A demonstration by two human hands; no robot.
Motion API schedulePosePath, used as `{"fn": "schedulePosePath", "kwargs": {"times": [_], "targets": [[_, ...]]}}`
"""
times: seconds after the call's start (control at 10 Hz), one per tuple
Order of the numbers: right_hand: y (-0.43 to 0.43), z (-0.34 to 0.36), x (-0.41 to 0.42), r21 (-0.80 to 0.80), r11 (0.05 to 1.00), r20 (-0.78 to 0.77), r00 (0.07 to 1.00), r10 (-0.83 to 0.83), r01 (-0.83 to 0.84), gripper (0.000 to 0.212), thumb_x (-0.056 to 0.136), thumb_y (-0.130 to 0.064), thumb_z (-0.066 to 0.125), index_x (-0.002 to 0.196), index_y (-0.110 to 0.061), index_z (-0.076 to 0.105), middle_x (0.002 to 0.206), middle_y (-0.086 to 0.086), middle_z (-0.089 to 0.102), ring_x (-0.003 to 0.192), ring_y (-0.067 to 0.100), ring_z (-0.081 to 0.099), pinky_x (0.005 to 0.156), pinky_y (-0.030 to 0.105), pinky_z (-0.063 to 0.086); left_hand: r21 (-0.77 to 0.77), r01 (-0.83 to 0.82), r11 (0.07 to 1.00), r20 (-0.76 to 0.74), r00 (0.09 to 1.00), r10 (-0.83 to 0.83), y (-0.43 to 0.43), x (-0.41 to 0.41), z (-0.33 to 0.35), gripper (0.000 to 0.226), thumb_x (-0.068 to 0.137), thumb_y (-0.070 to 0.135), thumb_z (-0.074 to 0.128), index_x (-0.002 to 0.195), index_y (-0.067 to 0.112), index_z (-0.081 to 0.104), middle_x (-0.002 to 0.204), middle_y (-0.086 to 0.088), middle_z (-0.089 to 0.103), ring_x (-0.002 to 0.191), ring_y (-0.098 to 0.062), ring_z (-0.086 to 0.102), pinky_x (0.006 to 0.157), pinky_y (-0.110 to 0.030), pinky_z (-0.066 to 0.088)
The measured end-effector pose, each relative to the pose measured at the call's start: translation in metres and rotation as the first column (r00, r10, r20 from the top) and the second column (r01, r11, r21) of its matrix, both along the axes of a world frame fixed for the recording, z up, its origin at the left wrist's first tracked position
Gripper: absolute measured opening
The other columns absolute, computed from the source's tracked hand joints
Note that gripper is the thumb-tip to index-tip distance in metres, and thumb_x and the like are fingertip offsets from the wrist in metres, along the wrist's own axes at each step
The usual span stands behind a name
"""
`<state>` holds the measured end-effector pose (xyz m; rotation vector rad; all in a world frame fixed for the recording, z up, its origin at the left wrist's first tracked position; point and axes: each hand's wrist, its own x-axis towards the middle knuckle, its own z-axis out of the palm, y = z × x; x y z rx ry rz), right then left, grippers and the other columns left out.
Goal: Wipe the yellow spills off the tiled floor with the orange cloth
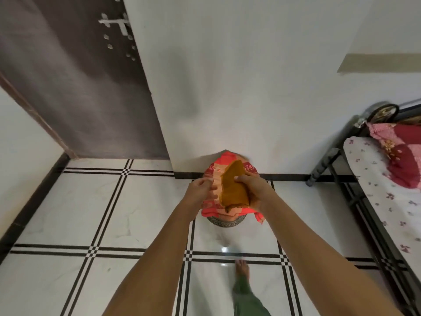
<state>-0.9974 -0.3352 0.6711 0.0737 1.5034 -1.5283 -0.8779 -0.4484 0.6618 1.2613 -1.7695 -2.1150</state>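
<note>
My right hand (251, 187) grips the orange cloth (232, 185), a folded mustard-orange piece held upright in the air above the floor. My left hand (201, 189) hovers just left of the cloth with fingers loosely curled, and I cannot tell if it touches the cloth's edge. Both arms reach forward toward the wall. The white tiled floor (136, 201) with black grid lines shows no yellow spill anywhere in sight.
Behind the cloth, a round container (225, 222) draped in a red patterned fabric (211, 172) stands against the wall. A metal bed (376, 201) with a floral mattress fills the right side. A dark door (79, 87) is at left. My bare foot (242, 269) stands below.
</note>
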Motion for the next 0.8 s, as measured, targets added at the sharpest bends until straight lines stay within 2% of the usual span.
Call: {"fn": "schedulePosePath", "kwargs": {"times": [0.1, 0.2, 0.3, 0.4, 0.5, 0.6, 0.7, 0.8], "targets": [[-0.045, -0.069, -0.077, 0.053, 0.998, 0.076, 0.997, -0.03, 0.026, 0.052, 0.083, -0.011, 0.067, 0.13, -0.022, 0.048, 0.12, 0.014, 0.056, 0.102, 0.035, 0.057, 0.077, 0.047, 0.054, 0.044, -0.051, 0.998, 0.078, 0.996, 0.047, -0.045, -0.074, -0.058, 0.031, 0.097, 0.032, 0.045, 0.12, 0.013, 0.052, 0.111, -0.006, 0.063, 0.085, -0.018, 0.062, 0.07, -0.033, 0.051], [-0.081, -0.141, -0.138, 0.122, 0.992, 0.131, 0.991, -0.037, 0.021, 0.06, 0.083, -0.015, 0.068, 0.136, -0.026, 0.043, 0.125, 0.013, 0.055, 0.106, 0.037, 0.057, 0.086, 0.052, 0.052, 0.111, -0.133, 0.985, 0.152, 0.982, 0.115, -0.08, -0.132, -0.118, 0.03, 0.097, 0.033, 0.044, 0.121, 0.015, 0.05, 0.113, -0.006, 0.063, 0.093, -0.023, 0.064, 0.082, -0.041, 0.053], [-0.125, -0.23, -0.201, 0.216, 0.976, 0.193, 0.978, -0.082, 0.039, 0.056, 0.083, -0.017, 0.068, 0.134, -0.026, 0.046, 0.125, 0.011, 0.055, 0.107, 0.037, 0.056, 0.089, 0.054, 0.05, 0.203, -0.214, 0.955, 0.278, 0.948, 0.153, -0.117, -0.198, -0.197, 0.03, 0.097, 0.033, 0.043, 0.121, 0.017, 0.049, 0.111, -0.004, 0.063, 0.093, -0.021, 0.063, 0.076, -0.038, 0.053], [-0.155, -0.303, -0.242, 0.228, 0.972, 0.208, 0.972, -0.107, 0.058, 0.061, 0.079, -0.021, 0.071, 0.134, -0.027, 0.047, 0.128, 0.01, 0.055, 0.109, 0.036, 0.056, 0.09, 0.055, 0.05, 0.275, -0.279, 0.92, 0.315, 0.93, 0.188, -0.142, -0.24, -0.261, 0.027, 0.097, 0.034, 0.042, 0.118, 0.02, 0.052, 0.109, 0.0, 0.063, 0.093, -0.02, 0.062, 0.074, -0.036, 0.05], [-0.176, -0.376, -0.273, 0.184, 0.981, 0.262, 0.96, -0.1, 0.052, 0.053, 0.083, -0.017, 0.068, 0.132, -0.024, 0.049, 0.122, 0.01, 0.059, 0.109, 0.034, 0.058, 0.09, 0.055, 0.05, 0.337, -0.41, 0.848, 0.339, 0.893, 0.297, -0.16, -0.276, -0.333, 0.02, 0.096, 0.032, 0.043, 0.103, 0.021, 0.059, 0.1, 0.0, 0.067, 0.087, -0.018, 0.064, 0.067, -0.034, 0.051], [-0.176, -0.434, -0.278, 0.262, 0.964, 0.275, 0.954, -0.116, 0.042, 0.049, 0.087, -0.013, 0.064, 0.133, -0.019, 0.049, 0.123, 0.01, 0.059, 0.108, 0.028, 0.058, 0.087, 0.045, 0.052, 0.363, -0.421, 0.831, 0.393, 0.878, 0.273, -0.162, -0.287, -0.39, 0.024, 0.095, 0.033, 0.044, 0.106, 0.02, 0.06, 0.102, 0.001, 0.067, 0.091, -0.018, 0.062, 0.074, -0.035, 0.049], [-0.163, -0.476, -0.271, 0.42, 0.9, 0.167, 0.965, -0.201, 0.114, 0.043, 0.086, -0.007, 0.064, 0.128, -0.012, 0.054, 0.124, 0.012, 0.059, 0.105, 0.024, 0.058, 0.085, 0.039, 0.052, 0.427, -0.431, 0.795, 0.444, 0.866, 0.232, -0.149, -0.278, -0.428, 0.026, 0.095, 0.037, 0.044, 0.112, 0.021, 0.055, 0.113, 0.001, 0.06, 0.101, -0.02, 0.057, 0.085, -0.039, 0.044], [-0.155, -0.476, -0.259, 0.468, 0.875, 0.086, 0.979, -0.186, 0.125, 0.038, 0.084, -0.013, 0.067, 0.121, -0.012, 0.059, 0.117, 0.01, 0.063, 0.104, 0.026, 0.06, 0.094, 0.043, 0.049, 0.429, -0.511, 0.745, 0.465, 0.832, 0.304, -0.139, -0.262, -0.429, 0.032, 0.095, 0.035, 0.045, 0.122, 0.02, 0.05, 0.112, 0.002, 0.058, 0.105, -0.022, 0.056, 0.083, -0.038, 0.044]]}}
